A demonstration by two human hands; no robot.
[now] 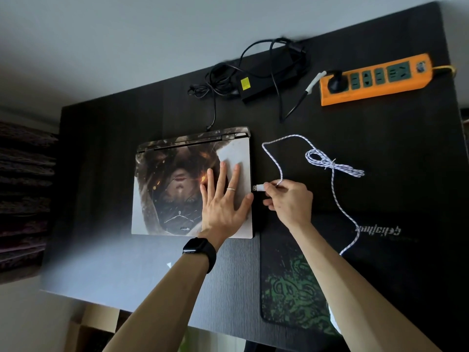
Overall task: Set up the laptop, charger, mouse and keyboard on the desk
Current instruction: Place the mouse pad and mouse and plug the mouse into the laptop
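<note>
Roughly midway: charger [256, 85] out, our flat left hand [223, 204] steadies the closed laptop [162, 189], right hand [289, 201] pinches a USB plug [258, 187] at its edge; keyboard, mouse unseen.

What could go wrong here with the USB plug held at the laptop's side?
1. The port is hidden from this view, so the USB plug, pinched by the right hand, may miss or meet it upside down.
2. Only the flat left hand steadies the laptop; a hard push could slide it.
3. The tied braided cable might tug the plug.
</note>
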